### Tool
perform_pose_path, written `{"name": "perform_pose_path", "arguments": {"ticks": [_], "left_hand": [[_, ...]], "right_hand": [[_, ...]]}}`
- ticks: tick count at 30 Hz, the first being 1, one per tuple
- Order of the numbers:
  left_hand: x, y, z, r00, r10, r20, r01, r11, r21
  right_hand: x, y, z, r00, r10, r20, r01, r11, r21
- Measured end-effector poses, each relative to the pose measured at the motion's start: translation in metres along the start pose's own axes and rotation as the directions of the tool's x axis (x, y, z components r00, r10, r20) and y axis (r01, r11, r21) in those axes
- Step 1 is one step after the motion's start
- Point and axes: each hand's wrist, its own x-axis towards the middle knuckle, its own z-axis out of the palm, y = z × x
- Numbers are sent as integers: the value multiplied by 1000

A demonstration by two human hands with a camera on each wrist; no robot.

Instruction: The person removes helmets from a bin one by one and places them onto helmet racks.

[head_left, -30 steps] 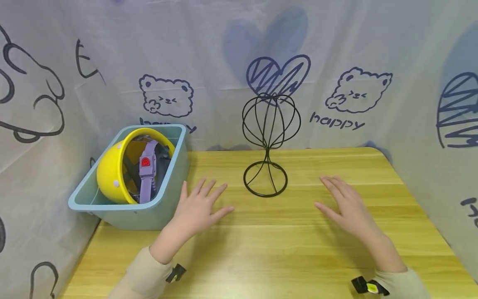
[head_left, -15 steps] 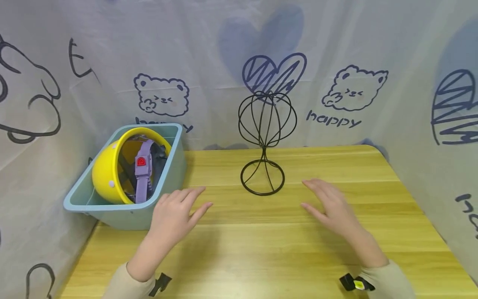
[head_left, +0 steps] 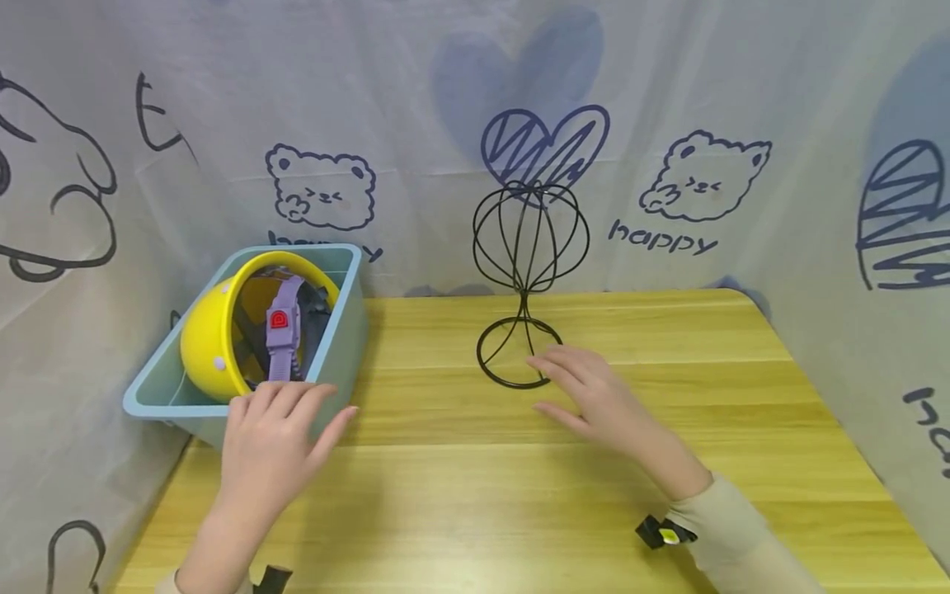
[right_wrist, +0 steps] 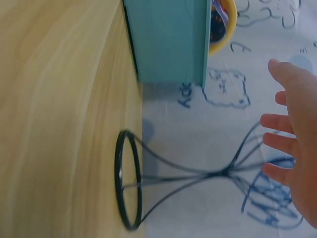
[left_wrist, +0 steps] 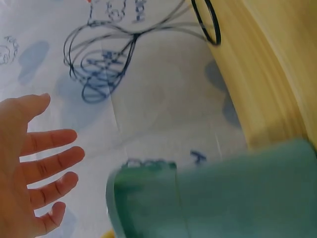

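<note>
My left hand (head_left: 270, 445) hovers at the front rim of a blue-green plastic bin (head_left: 349, 322), fingers spread and holding nothing; it overlaps the bin in the head view. Inside the bin lies a yellow helmet (head_left: 204, 346) on its side, its opening facing right. A purple strap with a red button (head_left: 279, 320) crosses that opening. My right hand (head_left: 604, 404) is over the table in front of a black wire stand (head_left: 524, 290), its fingers loosely extended and bare. In the right wrist view the stand's ring base (right_wrist: 119, 173) rests on the wood.
The wooden table (head_left: 460, 511) reaches back to a white curtain (head_left: 416, 99) printed with bears and hearts. Curtain walls also close off the left and right sides. The wire stand is upright near the back edge, with a round cage top.
My left hand has moved left and down, from beside the bin to its front rim. My right hand has moved left, now overlapping the stand's base. Bin, helmet and stand stay in place.
</note>
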Motion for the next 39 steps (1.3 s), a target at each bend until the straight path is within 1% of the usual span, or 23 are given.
{"name": "perform_pose_path", "arguments": {"ticks": [3, 5, 8, 12, 16, 21, 22, 25, 27, 30, 32, 34, 36, 37, 39], "left_hand": [[-5, -9, -7, 999, -35, 35, 34, 999, 34], [-7, -14, -10, 998, -55, 31, 54, 998, 40], [-9, -20, -14, 997, -76, 8, 76, 996, 50], [-11, -27, -20, 994, -106, 11, 105, 992, 73], [-14, -36, -26, 989, -140, 46, 136, 986, 95], [-18, -50, -31, 974, -199, 108, 187, 975, 117], [-19, -53, -32, 969, -212, 127, 197, 973, 122], [-22, -62, -34, 942, -264, 206, 237, 961, 145], [-23, -68, -35, 914, -298, 275, 260, 951, 164], [-24, -75, -36, 873, -329, 360, 279, 942, 185], [-25, -80, -37, 852, -339, 399, 284, 939, 193], [-26, -85, -38, 838, -342, 426, 286, 939, 192], [-26, -89, -39, 820, -347, 454, 290, 937, 193], [-26, -91, -39, 815, -347, 464, 291, 938, 190], [-26, -95, -40, 810, -342, 475, 289, 939, 185]], "right_hand": [[13, -5, 4, 998, -55, 4, 55, 998, 11], [23, -8, 7, 996, -89, 9, 89, 996, 19], [37, -13, 11, 990, -138, 14, 137, 990, 26], [55, -17, 16, 983, -184, 13, 183, 983, 23], [70, -19, 21, 973, -228, 28, 227, 974, 21], [88, -23, 28, 948, -317, 25, 317, 948, -7], [90, -23, 29, 943, -333, 26, 333, 943, -18], [98, -26, 33, 929, -367, 51, 369, 928, -45], [101, -27, 37, 917, -391, 77, 396, 916, -67], [105, -28, 42, 896, -430, 113, 440, 894, -85], [108, -29, 45, 882, -452, 131, 465, 880, -99], [111, -29, 48, 875, -461, 147, 477, 873, -99], [114, -29, 50, 873, -461, 161, 478, 873, -95], [117, -29, 51, 873, -458, 169, 476, 875, -91], [123, -29, 53, 873, -453, 183, 472, 878, -78]]}}
